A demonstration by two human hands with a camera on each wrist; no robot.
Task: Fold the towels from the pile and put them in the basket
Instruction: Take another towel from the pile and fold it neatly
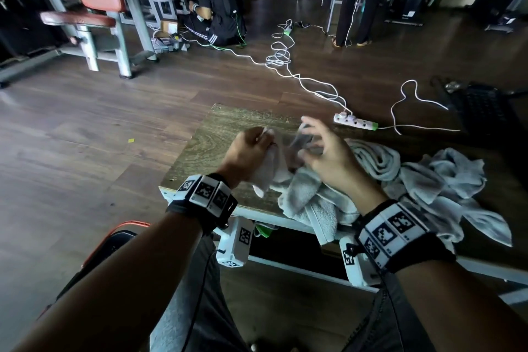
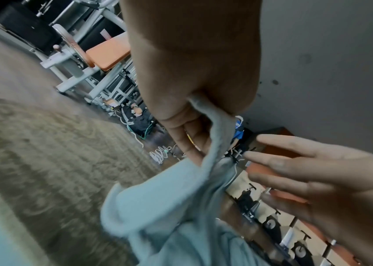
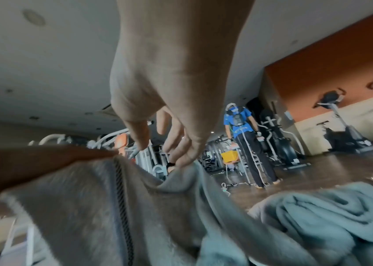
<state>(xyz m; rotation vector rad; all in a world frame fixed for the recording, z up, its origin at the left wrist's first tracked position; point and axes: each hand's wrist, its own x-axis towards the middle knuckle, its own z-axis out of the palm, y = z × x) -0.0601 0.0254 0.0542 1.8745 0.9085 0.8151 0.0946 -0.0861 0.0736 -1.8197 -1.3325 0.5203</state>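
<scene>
I grip a corner of a light grey towel (image 1: 303, 191) in my left hand (image 1: 248, 148), lifted over the wooden table (image 1: 217, 134). In the left wrist view the towel (image 2: 158, 207) hangs from the curled fingers of that hand (image 2: 192, 72). My right hand (image 1: 323, 148) hovers close beside it, fingers spread and nearly straight (image 2: 317, 171). In the right wrist view its fingertips (image 3: 180, 160) touch the towel's raised edge (image 3: 158, 216). A pile of crumpled grey towels (image 1: 445, 180) lies on the table's right part (image 3: 328, 216).
A white power strip (image 1: 355, 121) and loose cables lie past the table's far edge. A black mesh object (image 1: 483, 111) sits at the right, and an orange-rimmed black object (image 1: 123, 234) by my left knee. A person (image 1: 217, 8) crouches near gym machines beyond.
</scene>
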